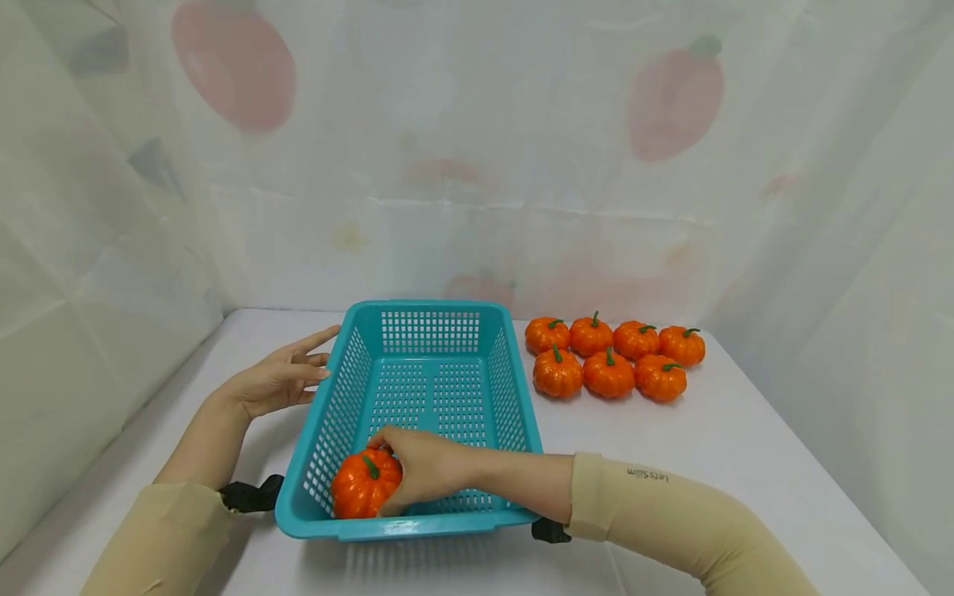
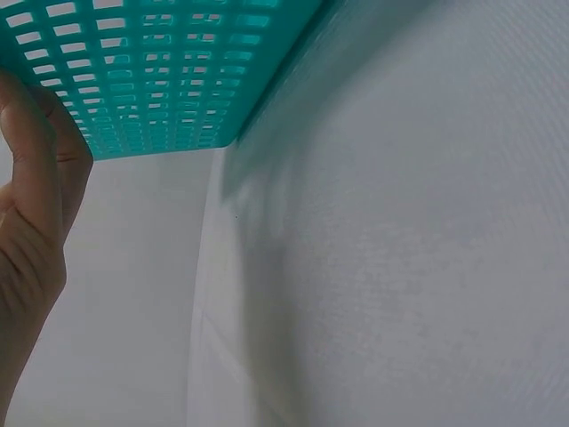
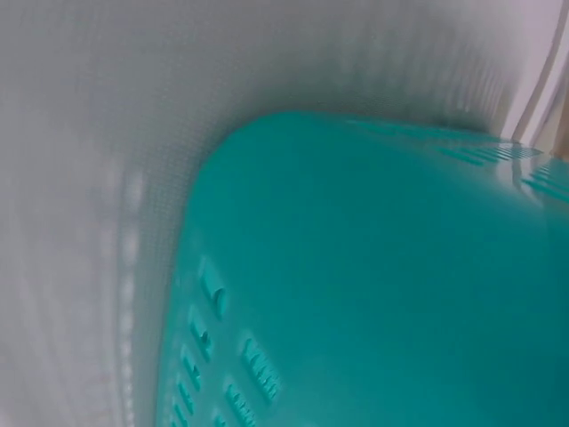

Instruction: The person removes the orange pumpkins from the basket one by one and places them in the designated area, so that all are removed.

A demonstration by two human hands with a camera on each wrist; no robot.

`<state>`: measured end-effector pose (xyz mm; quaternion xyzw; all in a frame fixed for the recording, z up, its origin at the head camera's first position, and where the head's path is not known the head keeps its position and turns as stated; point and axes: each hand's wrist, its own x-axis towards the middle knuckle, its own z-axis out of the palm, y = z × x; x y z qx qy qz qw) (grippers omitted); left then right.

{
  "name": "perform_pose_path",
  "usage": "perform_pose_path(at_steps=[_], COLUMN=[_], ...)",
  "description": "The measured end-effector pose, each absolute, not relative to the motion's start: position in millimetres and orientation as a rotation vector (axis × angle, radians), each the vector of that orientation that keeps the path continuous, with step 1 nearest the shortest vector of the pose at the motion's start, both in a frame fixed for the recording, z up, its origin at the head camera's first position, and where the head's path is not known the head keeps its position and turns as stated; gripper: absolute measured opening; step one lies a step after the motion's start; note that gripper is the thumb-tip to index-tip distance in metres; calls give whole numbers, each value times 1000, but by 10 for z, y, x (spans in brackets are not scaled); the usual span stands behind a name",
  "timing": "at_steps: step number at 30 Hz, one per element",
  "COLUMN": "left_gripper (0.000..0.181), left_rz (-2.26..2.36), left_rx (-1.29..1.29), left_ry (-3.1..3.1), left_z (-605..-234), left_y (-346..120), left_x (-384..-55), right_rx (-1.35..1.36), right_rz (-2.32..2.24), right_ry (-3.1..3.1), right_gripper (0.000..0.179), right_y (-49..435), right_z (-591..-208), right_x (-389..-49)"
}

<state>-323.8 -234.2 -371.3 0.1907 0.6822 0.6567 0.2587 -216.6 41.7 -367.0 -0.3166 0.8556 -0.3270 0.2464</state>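
Note:
A turquoise perforated plastic basket point(image 1: 447, 523) stands on the white table. In its near left corner is an orange pumpkin point(image 1: 361, 488) with a green stem, which my right hand point(image 1: 421, 465) grips from the right with thumb and fingers. My left hand point(image 1: 279, 379) rests its fingers against the basket's outer left side; in the left wrist view the hand point(image 2: 31, 196) lies along the perforated basket wall point(image 2: 169, 71). Only the outside of the basket point(image 3: 356, 267) fills the right wrist view, where the right hand and pumpkin are hidden.
Several more orange pumpkins point(image 1: 609, 374) sit in two rows to the right of the basket, towards the table's back. A pale curtain point(image 1: 477, 149) with faded fruit prints hangs behind and along both sides of the white table point(image 1: 715, 472).

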Motion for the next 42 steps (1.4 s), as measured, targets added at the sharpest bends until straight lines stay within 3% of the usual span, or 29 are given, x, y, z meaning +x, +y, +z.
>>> perform_pose_path(at_steps=[24,42], left_gripper=[84,84], left_rz=[1772,1798], left_rx=[493,549], left_ry=[1864,1795], left_z=[-3704,-3713], left_y=[-2342,-2362], left_x=[-3233,-3269], right_rx=[-721,-544], right_rz=[-1307,-1585], right_ry=[2342,2457], right_gripper=[80,83], right_y=[588,1037], right_z=[-3448,-3197], right_x=[-2277,-2563])
